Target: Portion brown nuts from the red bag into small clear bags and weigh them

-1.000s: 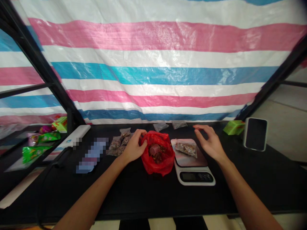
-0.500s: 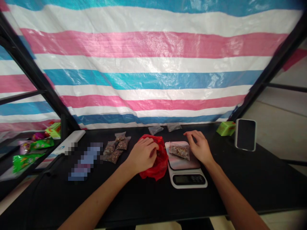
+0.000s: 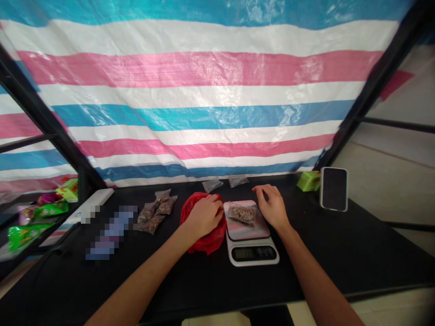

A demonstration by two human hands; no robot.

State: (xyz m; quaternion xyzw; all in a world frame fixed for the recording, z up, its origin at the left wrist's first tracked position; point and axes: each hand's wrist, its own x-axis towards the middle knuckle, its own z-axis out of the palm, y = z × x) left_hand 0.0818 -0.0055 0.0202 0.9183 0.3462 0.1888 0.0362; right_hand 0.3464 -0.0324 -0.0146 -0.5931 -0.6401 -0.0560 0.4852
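Observation:
My left hand [image 3: 206,216] lies over a crumpled red plastic bag [image 3: 200,243], its fingers bent down at the bag's right side. Their tips are hidden, so what they grip cannot be made out. Just right of the bag stands a white kitchen scale [image 3: 229,253] with a metal plate. On that plate lies a small clear zip bag [image 3: 244,214] filled with brownish bits. My right hand [image 3: 272,207] rests beside the scale's right edge, fingers loosely bent and thumb apart, holding nothing. Several filled zip bags [image 3: 154,213] are grouped to the left of the red bag.
Two flat clear bags [image 3: 212,185] lie at the table's back. A green box [image 3: 308,181] and an upright dark-screened device [image 3: 334,189] stand at right. At left are a white bar [image 3: 97,199] and a blurred-out item [image 3: 113,231]. Striped sheeting [image 3: 204,113] hangs behind.
The view has shifted, moving the scene left. Relative to the table, my left hand has moved right across the red bag toward the scale. My right hand has stayed beside the scale.

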